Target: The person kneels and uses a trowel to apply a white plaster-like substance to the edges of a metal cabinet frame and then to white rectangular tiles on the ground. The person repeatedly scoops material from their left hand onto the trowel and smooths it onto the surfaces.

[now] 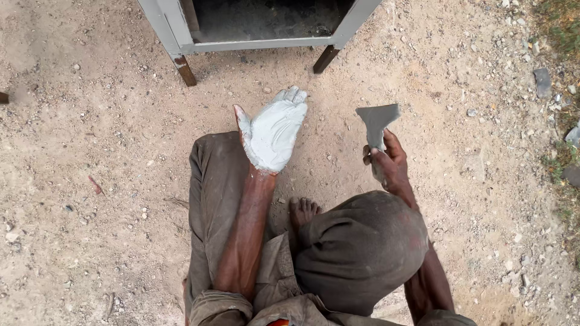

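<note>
Ground: bare sandy dirt scattered with small stones, filling most of the view. Top edge: a grey metal frame standing on rusty legs, its lower rail facing the person; the inside is dark and its contents cannot be made out. The person sits low on the dirt before it, knees bent in dusty brown trousers, one bare foot showing between the legs. Left hand: spread wide, palm up, fingers together and flat, coated in pale grey paste from fingertips to wrist. Judged to be serving as a flat board for the paste, kept level so that the load does not slide, and raised within reach of both the frame and the other hand. Right hand: closed around the handle of a scraper, its broad grey blade pointing up and toward the frame, well apart from the paste-covered palm. The grip sits low on the handle, leaving the whole blade free. A grey stone lies off to the right.
</note>
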